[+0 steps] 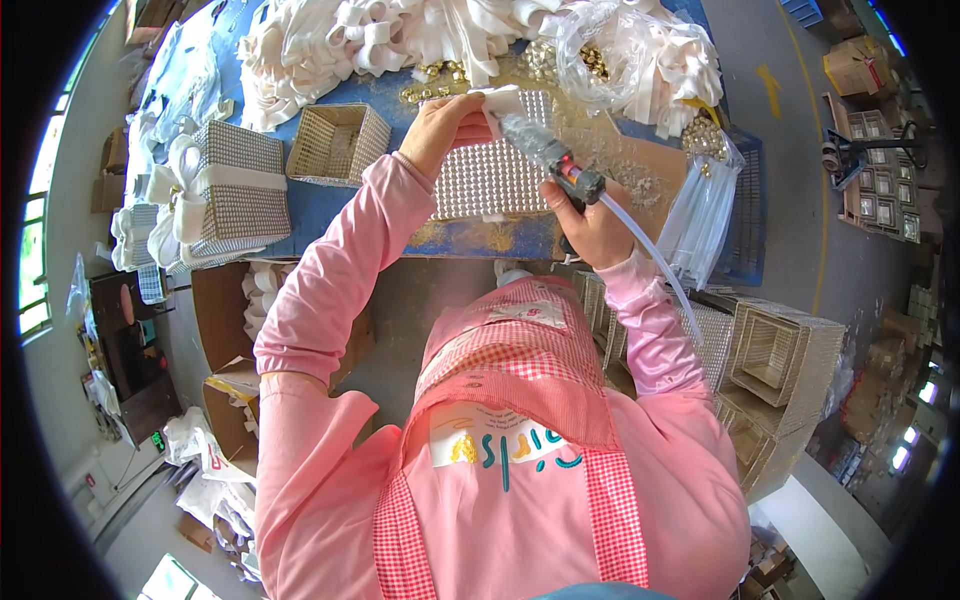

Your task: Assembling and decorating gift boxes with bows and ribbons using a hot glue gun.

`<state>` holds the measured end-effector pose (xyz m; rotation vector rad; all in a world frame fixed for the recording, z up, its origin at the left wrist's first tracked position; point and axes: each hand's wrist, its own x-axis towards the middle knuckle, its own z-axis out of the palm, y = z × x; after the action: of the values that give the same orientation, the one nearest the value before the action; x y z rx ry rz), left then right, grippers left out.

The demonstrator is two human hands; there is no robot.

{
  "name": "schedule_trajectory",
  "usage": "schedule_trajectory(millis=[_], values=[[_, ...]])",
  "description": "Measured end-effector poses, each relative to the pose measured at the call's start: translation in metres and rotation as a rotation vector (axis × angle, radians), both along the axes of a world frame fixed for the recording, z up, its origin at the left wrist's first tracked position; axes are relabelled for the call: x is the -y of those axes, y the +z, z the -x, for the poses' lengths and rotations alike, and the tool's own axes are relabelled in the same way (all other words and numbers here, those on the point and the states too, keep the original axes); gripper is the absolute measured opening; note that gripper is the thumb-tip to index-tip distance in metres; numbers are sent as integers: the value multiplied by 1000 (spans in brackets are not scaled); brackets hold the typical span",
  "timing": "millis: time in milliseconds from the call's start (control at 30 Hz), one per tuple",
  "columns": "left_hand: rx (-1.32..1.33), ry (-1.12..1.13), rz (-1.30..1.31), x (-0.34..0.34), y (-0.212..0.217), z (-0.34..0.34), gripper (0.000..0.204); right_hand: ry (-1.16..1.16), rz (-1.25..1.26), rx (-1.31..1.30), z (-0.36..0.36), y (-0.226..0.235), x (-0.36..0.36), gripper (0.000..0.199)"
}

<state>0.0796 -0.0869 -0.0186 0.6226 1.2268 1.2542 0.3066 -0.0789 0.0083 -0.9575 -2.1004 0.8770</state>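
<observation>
While the far left of the bench is taken up by a finished gift box (243,185) with a white bow on its lid, an open empty box (338,143) is sat just to its right on the blue table top (320,210). Next along, the left hand (443,127) is curled shut around a small white ribbon piece (497,103), pinched right at the tip of the glue gun (545,153). Under both, a checked box lid (490,180) is laid flat. The gun is gripped in a full fist by the right hand (590,225), with a clear hose (655,255) trailing off it. The ribbon is probably light, soft and floppy, so it's best pinched near its fold, away from the nozzle. More boxes (780,350) are stacked lower right. What's actually at the nozzle can't be made out, hidden by fingers, and the ribbon pile (400,40) along the top is cut off.
</observation>
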Motion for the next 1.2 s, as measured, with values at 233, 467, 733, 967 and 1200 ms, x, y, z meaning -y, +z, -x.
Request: schedule_trajectory(millis=[233, 467, 733, 967, 1200], values=[[0, -7, -12, 0, 4, -3, 36, -49, 50, 79, -7, -6, -1, 25], [-21, 16, 17, -3, 4, 2, 37, -50, 10, 32, -8, -10, -3, 26], [-712, -36, -307, -38, 14, 27, 46, 57, 10, -220, -7, -7, -32, 26], [-760, -14, -356, -59, 22, 40, 46, 77, -132, 11, 3, 4, -59, 28], [-665, -11, -353, -55, 30, 38, 41, 49, -135, -5, 20, -5, -68, 28]])
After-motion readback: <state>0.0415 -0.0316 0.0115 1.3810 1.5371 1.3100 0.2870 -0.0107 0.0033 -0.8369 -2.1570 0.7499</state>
